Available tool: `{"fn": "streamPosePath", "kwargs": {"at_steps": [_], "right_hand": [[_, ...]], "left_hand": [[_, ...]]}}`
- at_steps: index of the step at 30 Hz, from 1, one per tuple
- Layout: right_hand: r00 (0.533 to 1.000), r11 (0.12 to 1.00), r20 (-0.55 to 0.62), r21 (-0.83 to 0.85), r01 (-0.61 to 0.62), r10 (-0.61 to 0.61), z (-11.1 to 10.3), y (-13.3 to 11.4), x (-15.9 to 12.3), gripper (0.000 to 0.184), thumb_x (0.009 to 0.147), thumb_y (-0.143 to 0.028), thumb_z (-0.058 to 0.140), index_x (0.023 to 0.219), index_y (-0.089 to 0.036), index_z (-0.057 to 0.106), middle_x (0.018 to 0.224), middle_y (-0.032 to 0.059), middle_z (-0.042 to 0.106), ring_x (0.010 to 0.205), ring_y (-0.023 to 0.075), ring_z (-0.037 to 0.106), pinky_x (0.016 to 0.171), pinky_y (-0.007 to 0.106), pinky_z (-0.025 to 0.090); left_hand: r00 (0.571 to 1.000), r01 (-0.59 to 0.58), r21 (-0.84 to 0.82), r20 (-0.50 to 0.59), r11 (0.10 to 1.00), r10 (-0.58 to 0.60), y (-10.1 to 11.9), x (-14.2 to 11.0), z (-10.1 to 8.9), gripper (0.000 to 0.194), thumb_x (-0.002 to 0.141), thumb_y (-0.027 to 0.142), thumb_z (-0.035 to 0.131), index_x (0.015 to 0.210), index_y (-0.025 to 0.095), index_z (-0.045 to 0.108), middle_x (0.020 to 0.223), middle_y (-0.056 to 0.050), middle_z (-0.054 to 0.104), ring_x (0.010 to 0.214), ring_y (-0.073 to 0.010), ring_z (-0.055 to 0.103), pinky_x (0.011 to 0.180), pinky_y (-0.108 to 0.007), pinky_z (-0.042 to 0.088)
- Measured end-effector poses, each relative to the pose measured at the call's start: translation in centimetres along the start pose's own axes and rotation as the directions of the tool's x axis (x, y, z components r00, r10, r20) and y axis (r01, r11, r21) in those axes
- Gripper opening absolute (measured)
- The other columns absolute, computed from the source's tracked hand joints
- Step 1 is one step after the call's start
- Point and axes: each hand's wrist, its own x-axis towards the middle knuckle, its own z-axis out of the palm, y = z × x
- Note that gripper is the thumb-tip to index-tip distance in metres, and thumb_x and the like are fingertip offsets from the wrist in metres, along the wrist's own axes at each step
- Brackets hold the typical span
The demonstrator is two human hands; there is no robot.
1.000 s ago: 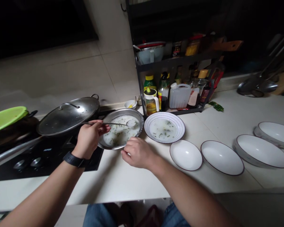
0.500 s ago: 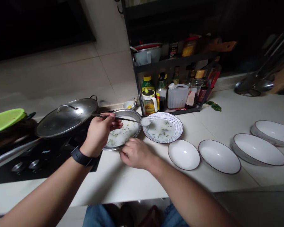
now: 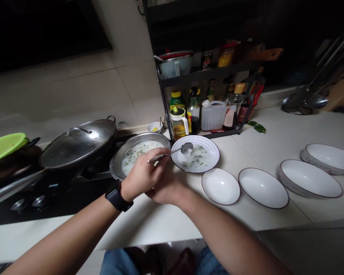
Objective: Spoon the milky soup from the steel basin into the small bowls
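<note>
My left hand (image 3: 143, 176), with a black watch on the wrist, is closed on the handle of a metal spoon (image 3: 176, 151). The spoon's bowl hangs over the blue-striped plate (image 3: 210, 147), which holds white soup with green bits. A metal bowl (image 3: 119, 158) with the same white soup sits on the stove edge, just left of the plate. My right hand (image 3: 167, 189) rests on the counter below the metal bowl, partly behind my left hand; its fingers are curled and mostly hidden.
Several empty white dishes (image 3: 262, 187) line the counter to the right. A lidded wok (image 3: 78, 143) sits on the black stove (image 3: 46, 194), a green lid (image 3: 4, 145) at far left. A black rack (image 3: 206, 95) of bottles stands behind the plate.
My left hand carried the spoon from the metal bowl rightward, to over the striped plate. My right hand stayed in place and is now partly covered by my left.
</note>
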Motion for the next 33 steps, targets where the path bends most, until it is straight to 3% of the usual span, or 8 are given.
{"fn": "streamPosePath", "kwargs": {"at_steps": [3, 6, 10, 15, 18, 25, 29, 33], "right_hand": [[0.998, 0.997, -0.035, -0.051, 0.053, -0.055, 0.1, -0.1, 0.2, 0.061, 0.093, -0.025, 0.061, 0.151, -0.008, 0.051, 0.141, 0.0208, 0.065, 0.122, 0.0343, 0.062, 0.103, 0.046, 0.052], [0.999, 0.997, 0.014, -0.051, 0.050, -0.050, -0.1, 0.0, 0.3, 0.055, 0.093, -0.024, 0.061, 0.145, -0.007, 0.058, 0.133, 0.0193, 0.070, 0.115, 0.0324, 0.065, 0.098, 0.044, 0.054], [0.998, 0.999, 0.051, 0.018, 0.041, -0.042, -0.2, 0.2, 0.0, 0.024, 0.093, -0.030, 0.062, 0.100, -0.014, 0.078, 0.092, 0.0108, 0.078, 0.088, 0.0265, 0.068, 0.080, 0.039, 0.054], [0.995, 0.996, -0.074, 0.042, 0.075, -0.071, 0.3, 0.5, -0.4, 0.025, 0.093, -0.029, 0.063, 0.075, -0.017, 0.076, 0.075, 0.0067, 0.072, 0.079, 0.0217, 0.062, 0.072, 0.035, 0.048], [0.993, 0.996, -0.088, 0.046, 0.082, -0.078, 0.6, 0.6, -0.5, 0.028, 0.094, -0.029, 0.063, 0.071, -0.018, 0.073, 0.072, 0.0050, 0.068, 0.077, 0.0201, 0.058, 0.068, 0.034, 0.045], [0.992, 0.995, -0.089, 0.045, 0.091, -0.087, 0.7, 0.6, -0.5, 0.030, 0.095, -0.029, 0.061, 0.070, -0.018, 0.072, 0.070, 0.0041, 0.066, 0.073, 0.0193, 0.056, 0.069, 0.035, 0.044], [0.991, 0.995, -0.098, 0.046, 0.091, -0.086, 0.8, 0.7, -0.5, 0.031, 0.095, -0.029, 0.061, 0.068, -0.018, 0.071, 0.070, 0.0040, 0.065, 0.073, 0.0193, 0.056, 0.070, 0.035, 0.045], [0.990, 0.994, -0.108, 0.047, 0.098, -0.092, 0.8, 0.7, -0.5, 0.031, 0.096, -0.029, 0.061, 0.069, -0.018, 0.071, 0.069, 0.0040, 0.065, 0.073, 0.0191, 0.056, 0.071, 0.034, 0.045]], "left_hand": [[0.960, -0.268, 0.058, 0.105, 0.962, 0.261, -0.1, -0.6, -0.3, 0.022, 0.096, 0.014, 0.054, 0.111, 0.019, 0.069, 0.102, -0.012, 0.078, 0.094, -0.0223, 0.075, 0.083, -0.034, 0.061], [0.943, -0.328, 0.046, 0.071, 0.944, 0.324, -0.4, -1.2, -0.5, 0.023, 0.096, 0.012, 0.055, 0.114, 0.019, 0.069, 0.103, -0.012, 0.078, 0.094, -0.0224, 0.076, 0.083, -0.034, 0.061], [0.979, 0.006, -0.054, -0.205, 0.999, -0.017, -1.3, -1.6, -1.2, 0.018, 0.098, 0.024, 0.062, 0.114, 0.019, 0.068, 0.098, -0.009, 0.079, 0.090, -0.0219, 0.078, 0.080, -0.031, 0.061], [0.790, 0.347, -0.240, -0.447, 0.907, -0.421, -4.5, -1.6, -3.6, 0.031, 0.094, 0.046, 0.066, 0.107, 0.018, 0.064, 0.080, -0.005, 0.076, 0.071, -0.0214, 0.076, 0.068, -0.030, 0.061], [0.733, 0.458, -0.222, -0.454, 0.861, -0.507, -6.8, -2.5, -4.9, 0.032, 0.089, 0.048, 0.067, 0.102, 0.019, 0.064, 0.074, -0.004, 0.074, 0.065, -0.0216, 0.074, 0.066, -0.031, 0.060], [0.731, 0.564, -0.107, -0.396, 0.819, -0.556, -7.3, -4.7, -4.5, 0.028, 0.088, 0.044, 0.064, 0.099, 0.018, 0.065, 0.075, -0.008, 0.076, 0.071, -0.0253, 0.077, 0.063, -0.031, 0.058], [0.693, 0.570, -0.266, -0.352, 0.777, -0.629, -7.3, -4.6, -3.9, 0.029, 0.084, 0.043, 0.068, 0.097, 0.017, 0.064, 0.074, -0.007, 0.075, 0.068, -0.0242, 0.076, 0.063, -0.032, 0.060], [0.605, 0.545, -0.485, -0.336, 0.683, -0.722, -8.1, -4.1, -4.1, 0.030, 0.077, 0.039, 0.073, 0.093, 0.016, 0.062, 0.073, -0.005, 0.072, 0.065, -0.0233, 0.075, 0.065, -0.035, 0.064]]}}
